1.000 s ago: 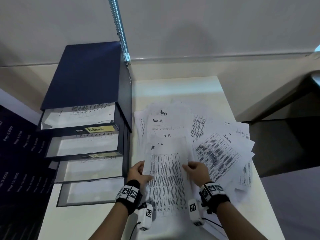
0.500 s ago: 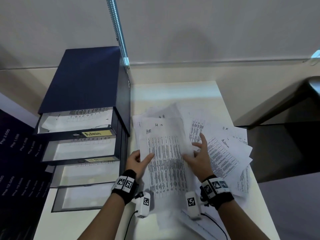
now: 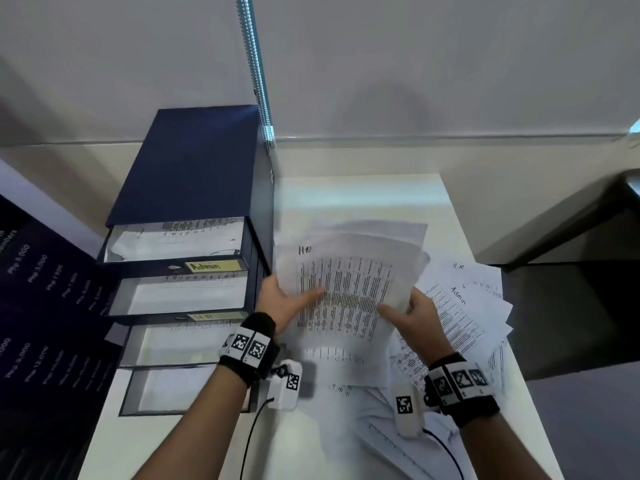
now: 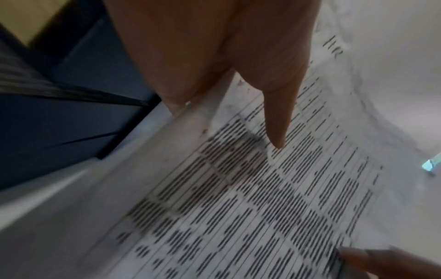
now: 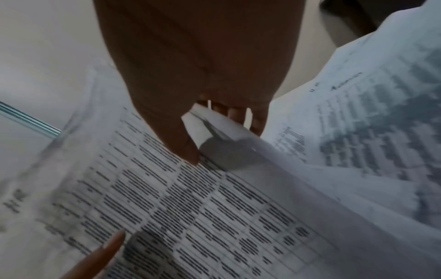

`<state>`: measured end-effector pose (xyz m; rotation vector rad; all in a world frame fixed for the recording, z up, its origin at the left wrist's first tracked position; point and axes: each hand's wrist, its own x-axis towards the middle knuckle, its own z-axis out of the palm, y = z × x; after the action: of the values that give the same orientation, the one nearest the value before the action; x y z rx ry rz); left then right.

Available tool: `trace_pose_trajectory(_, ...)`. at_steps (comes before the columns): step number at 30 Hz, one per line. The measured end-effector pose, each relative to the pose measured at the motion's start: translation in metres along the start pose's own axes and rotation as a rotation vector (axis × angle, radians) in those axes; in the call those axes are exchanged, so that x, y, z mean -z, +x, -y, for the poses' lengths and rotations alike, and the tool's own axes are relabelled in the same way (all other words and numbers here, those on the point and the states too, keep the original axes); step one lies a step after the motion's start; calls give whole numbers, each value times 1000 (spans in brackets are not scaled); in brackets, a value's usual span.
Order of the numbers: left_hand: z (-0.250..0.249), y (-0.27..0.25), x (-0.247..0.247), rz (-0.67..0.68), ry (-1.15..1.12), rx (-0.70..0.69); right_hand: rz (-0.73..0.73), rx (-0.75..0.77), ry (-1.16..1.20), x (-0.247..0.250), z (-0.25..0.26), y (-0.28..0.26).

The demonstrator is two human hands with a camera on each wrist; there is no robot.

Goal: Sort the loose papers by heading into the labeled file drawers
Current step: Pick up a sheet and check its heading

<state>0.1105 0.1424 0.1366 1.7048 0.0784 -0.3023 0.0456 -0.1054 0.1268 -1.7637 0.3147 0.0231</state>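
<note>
Both hands lift a small stack of HR-headed sheets point(image 3: 346, 292) off the table point(image 3: 363, 199): the left hand point(image 3: 282, 303) pinches its left edge, the right hand point(image 3: 417, 315) its right edge (thumbs on top). Next, I judge, it goes into the HR drawer point(image 3: 180, 296) of the file cabinet point(image 3: 194, 164), which stands open just left.

Both forearms reach forward over the worktop point(image 3: 363, 202), left hand point(image 3: 280, 303) pinching the sheaf's point(image 3: 346, 289) left edge under an outstretched thumb, right hand point(image 3: 415, 313) pinching its right edge, thumb on top.
</note>
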Motion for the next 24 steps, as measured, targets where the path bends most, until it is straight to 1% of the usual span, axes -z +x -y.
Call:
trace_pose_trajectory(2,13,-6,-2,40,87,20,-25,-58,-98,-3,-14,-4)
trace_pose_trajectory(4,20,-13,-5,26,122,27,-73,-72,-177,-8,-15,-8)
trace_pose_trajectory(7,15,-23,-7,-26,91,3,-125,18,-180,-12,-3,-15)
trace_pose_trajectory(9,12,-27,-5,-2,78,3,-173,47,-156,-14,3,-20)
trace_pose_trajectory(10,12,-28,-5,17,80,23,-183,34,-167,-14,3,-22)
trace_pose_trajectory(12,15,-32,-3,46,108,61,-136,-39,-259,-18,-1,-25)
trace_pose_trajectory(14,15,-37,-2,29,124,60,-91,-92,-370,-21,-5,-28)
trace_pose_trajectory(15,14,-41,3,4,108,48,-72,-81,-398,-24,-3,-30)
trace_pose_trajectory(17,2,-53,15,-56,79,-21,-63,-26,-383,-29,9,-34)
trace_pose_trajectory(19,-9,-64,33,-119,35,-71,-44,73,-336,-35,31,-39)
trace_pose_trajectory(21,-23,-76,57,-200,-8,-86,38,188,-281,-47,57,-47)
trace_pose_trajectory(22,-26,-83,71,-235,-23,-95,81,214,-237,-56,71,-52)
trace_pose_trajectory(24,-29,-98,102,-281,-26,-100,207,212,-175,-77,93,-65)
